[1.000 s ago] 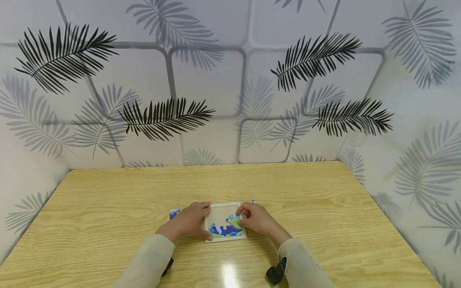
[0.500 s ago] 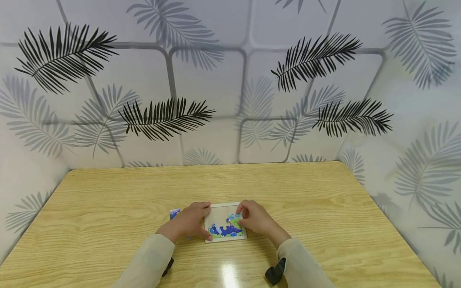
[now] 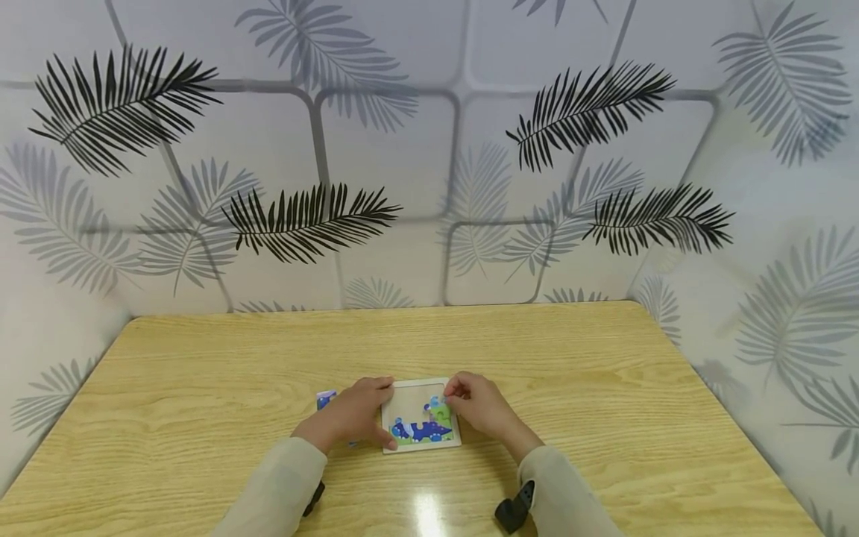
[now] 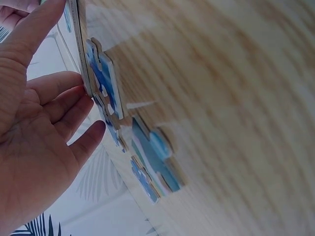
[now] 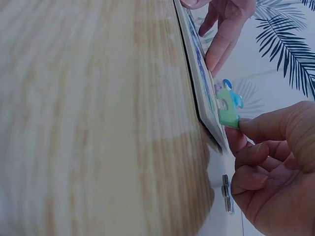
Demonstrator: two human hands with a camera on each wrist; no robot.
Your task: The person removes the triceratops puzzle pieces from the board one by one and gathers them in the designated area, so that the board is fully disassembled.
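Note:
A square puzzle tray (image 3: 429, 449) with a pale rim lies on the table, its bottom row filled with a blue dinosaur picture. My left hand (image 3: 356, 412) holds the tray's left side, thumb at the near corner and fingers at the far one. In the left wrist view, the fingers (image 4: 64, 98) touch the tray's edge. With thumb and index finger, my right hand (image 3: 478, 403) pinches a green and light-blue puzzle piece (image 5: 229, 108) at the tray's right side. That piece stands tilted up from the tray in the right wrist view; its lower edge is partly hidden.
Loose puzzle pieces (image 3: 325, 399) lie left of the tray, partly behind my left hand; several show in the left wrist view, including a teal one (image 4: 152, 157). Another loose piece (image 5: 227, 194) lies beyond my right hand. A patterned wall (image 3: 403, 261) stands behind the table.
My right hand has shifted slightly away from me, and the green piece in its fingers has moved a little up and right. The left hand has stayed on the tray.

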